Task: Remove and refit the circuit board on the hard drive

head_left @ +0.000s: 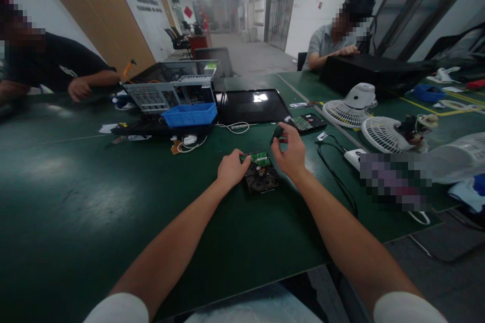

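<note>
A hard drive (261, 180) lies on the green table in front of me, its green circuit board (260, 158) facing up on the far side and its dark casing nearer to me. My left hand (232, 169) grips the drive at its left edge, with the thumb by the board. In my right hand (291, 154) is a small screwdriver (278, 133), its dark handle pinched between the fingers. The thin shaft points down at the right end of the board; whether the tip touches a screw cannot be made out.
Beyond my hands are a second hard drive (308, 122), a black panel (253, 106), a blue tray (190, 114) and an open computer case (170, 88). A cable (337, 176), a power strip (354, 158) and white fans (343, 111) lie right. Two people sit across the table.
</note>
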Tool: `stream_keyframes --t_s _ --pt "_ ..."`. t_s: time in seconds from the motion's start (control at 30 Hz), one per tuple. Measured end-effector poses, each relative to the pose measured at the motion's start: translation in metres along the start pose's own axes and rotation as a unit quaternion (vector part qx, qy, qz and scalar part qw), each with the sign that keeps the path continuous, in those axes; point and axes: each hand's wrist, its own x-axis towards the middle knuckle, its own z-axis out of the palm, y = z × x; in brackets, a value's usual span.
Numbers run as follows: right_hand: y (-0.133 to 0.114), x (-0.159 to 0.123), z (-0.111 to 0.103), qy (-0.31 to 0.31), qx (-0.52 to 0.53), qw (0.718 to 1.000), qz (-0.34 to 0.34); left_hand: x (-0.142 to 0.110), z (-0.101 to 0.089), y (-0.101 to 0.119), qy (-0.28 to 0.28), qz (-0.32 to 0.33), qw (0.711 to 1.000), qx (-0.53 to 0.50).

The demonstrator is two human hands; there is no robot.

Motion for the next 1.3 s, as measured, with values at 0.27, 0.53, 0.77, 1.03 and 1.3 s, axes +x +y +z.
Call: stream_keyframes --t_s 0.27,0.53,0.77,1.03,1.3 --pt "-0.003 0.001 -0.002 0.004 -0.011 1.000 0.006 -0.003 0.002 0.002 -0.006 -0.015 1.000 0.014" --pt "0.002 0.000 -0.001 0.012 -0.012 1.000 -0.003 -0.010 0.001 0.002 -0.005 -0.012 1.000 0.008" --pt "-0.003 0.001 -0.004 -0.003 -0.019 1.000 -0.003 -0.013 0.000 0.005 0.002 -0.016 1.000 0.010" --pt "0.000 0.001 -0.003 0.009 -0.014 1.000 0.010 -0.013 -0.001 0.004 -0.001 -0.013 1.000 0.006" --pt "-0.002 0.002 -0.003 0.004 -0.006 1.000 0.005 -0.010 0.002 0.001 -0.006 -0.003 1.000 0.005"
